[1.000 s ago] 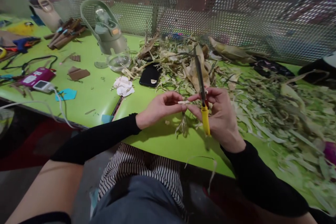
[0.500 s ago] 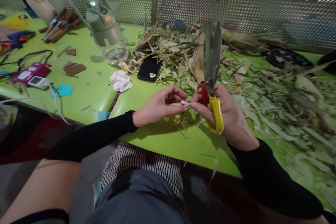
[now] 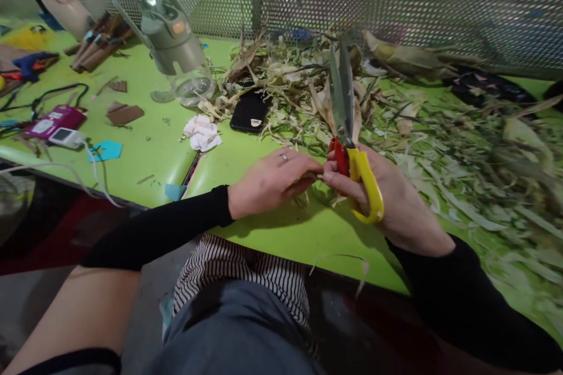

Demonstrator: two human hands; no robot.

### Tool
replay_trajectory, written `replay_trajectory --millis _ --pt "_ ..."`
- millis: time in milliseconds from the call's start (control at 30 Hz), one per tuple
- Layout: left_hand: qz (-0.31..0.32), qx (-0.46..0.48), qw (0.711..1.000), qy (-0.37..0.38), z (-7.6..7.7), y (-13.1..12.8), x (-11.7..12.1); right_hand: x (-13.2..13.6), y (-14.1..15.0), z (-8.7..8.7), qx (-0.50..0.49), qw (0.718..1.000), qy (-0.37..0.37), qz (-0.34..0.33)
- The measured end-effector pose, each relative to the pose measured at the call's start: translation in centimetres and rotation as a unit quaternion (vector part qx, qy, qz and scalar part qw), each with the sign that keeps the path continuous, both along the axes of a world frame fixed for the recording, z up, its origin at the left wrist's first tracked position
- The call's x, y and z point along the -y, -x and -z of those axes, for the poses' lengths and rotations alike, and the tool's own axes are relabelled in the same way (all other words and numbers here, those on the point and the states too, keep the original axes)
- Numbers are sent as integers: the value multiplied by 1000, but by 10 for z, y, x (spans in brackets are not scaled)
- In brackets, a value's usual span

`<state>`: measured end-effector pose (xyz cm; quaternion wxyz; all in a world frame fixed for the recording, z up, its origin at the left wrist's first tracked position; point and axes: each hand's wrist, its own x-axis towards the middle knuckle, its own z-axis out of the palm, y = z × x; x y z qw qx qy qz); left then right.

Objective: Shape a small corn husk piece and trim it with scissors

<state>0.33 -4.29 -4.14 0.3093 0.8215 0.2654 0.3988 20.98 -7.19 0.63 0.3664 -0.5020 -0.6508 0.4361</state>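
Yellow-and-red scissors in right hand, blades pointing away.
Left hand pinches a mostly hidden plant strip; black phone beside shredded husks.

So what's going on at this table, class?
A person sits at a green table, the fingertips of the left hand and right hand together at a small dry piece, mostly hidden by the fingers. The right hand also holds scissors, blades pointing away from the person. Shredded plant strips lie to the right, and a dark phone lies beyond the left hand.
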Motion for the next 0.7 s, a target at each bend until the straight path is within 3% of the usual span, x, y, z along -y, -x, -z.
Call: replay_trajectory --millis 100,200,267,367,500,700 --pt "7 28 993 113 -1 0 -3 -2 0 4 -21 1000 17 4" --pt "31 97 955 277 -2 0 -9 -4 1 8 -52 998 15 11" --pt "41 132 928 345 -2 1 -12 -5 2 10 -58 998 0 17" --pt "52 162 909 380 -3 1 -13 -5 1 14 -47 998 -38 34" --pt "65 154 908 384 -2 1 -12 -4 0 21 -33 994 -96 43" --pt "76 151 903 395 -3 1 -10 -4 2 16 -33 995 -87 33"
